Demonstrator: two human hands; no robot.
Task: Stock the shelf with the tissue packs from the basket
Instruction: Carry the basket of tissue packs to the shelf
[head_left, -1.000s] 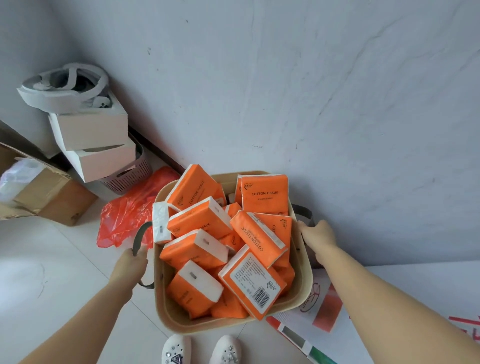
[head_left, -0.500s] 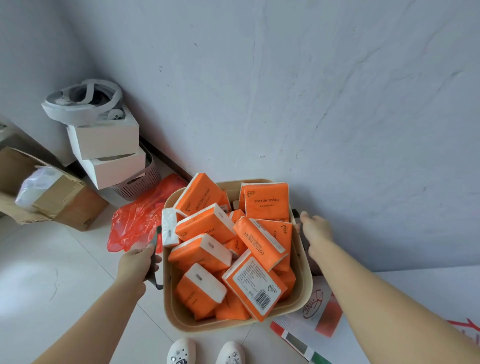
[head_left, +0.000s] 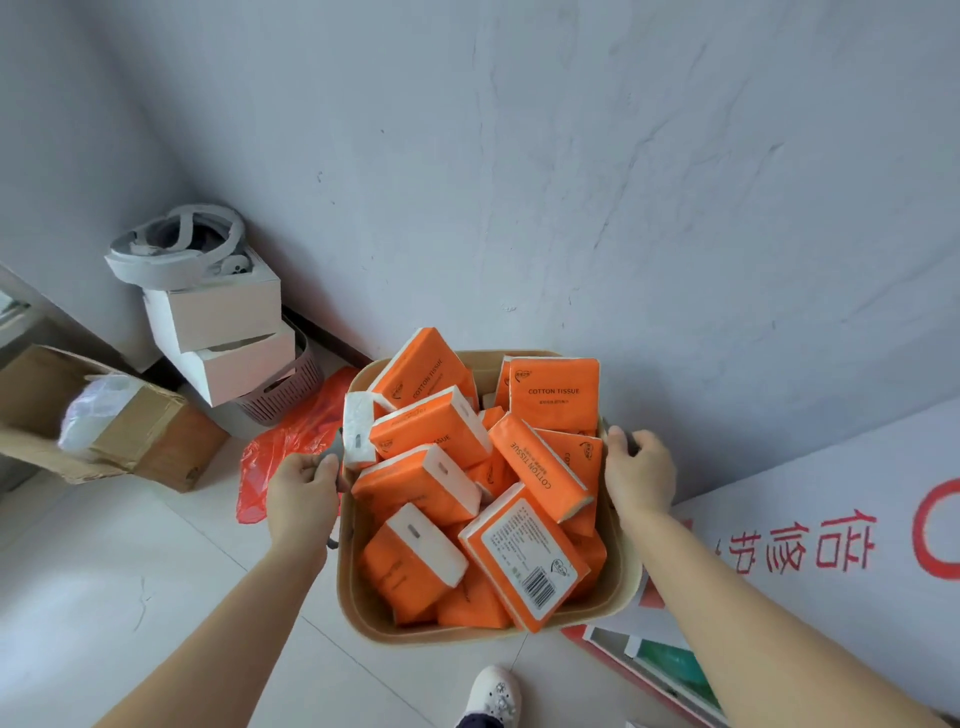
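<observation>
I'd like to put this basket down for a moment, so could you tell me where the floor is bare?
Bare tile lies lower left, bordered by the cardboard box, the red plastic bag and your left hand. The corner with the white boxes is crowded; a printed board covers the right.

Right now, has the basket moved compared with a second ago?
Yes. Against the stacked white boxes, the basket has shifted slightly up the frame, toward the wall.
</observation>
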